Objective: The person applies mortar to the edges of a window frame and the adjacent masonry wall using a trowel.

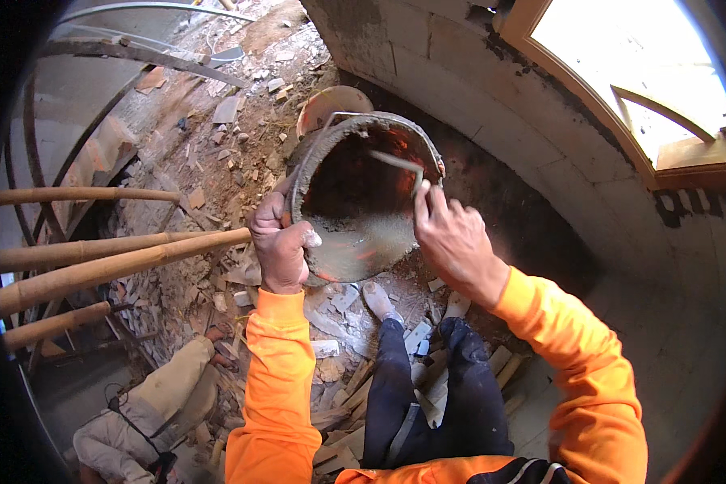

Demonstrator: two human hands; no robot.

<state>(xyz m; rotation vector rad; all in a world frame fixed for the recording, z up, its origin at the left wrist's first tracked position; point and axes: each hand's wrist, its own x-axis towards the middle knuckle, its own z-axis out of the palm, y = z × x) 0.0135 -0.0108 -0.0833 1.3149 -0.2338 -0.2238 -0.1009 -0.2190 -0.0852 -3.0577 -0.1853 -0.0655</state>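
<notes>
A round bucket (300, 189) with a mortar-crusted rim is tilted in front of me, its mouth facing my body. My left hand (278, 242) is closed on its left rim, with the thumb, pale with mortar at the tip, on the inside. Grey wet mortar (363, 242) coats the lower inner wall, and the deeper inside is dark. In my right hand (460, 246), at the right rim, is a trowel (401, 164). Its bent metal shank reaches into the bucket mouth; the blade is blurred and hard to make out.
Bamboo poles (121, 262) jut in from the left. Rubble (234, 153) and broken boards (351, 415) cover the ground around my feet. A block wall (532, 121) with a wooden window frame (637, 157) rises at right. Another person (157, 403) is at lower left.
</notes>
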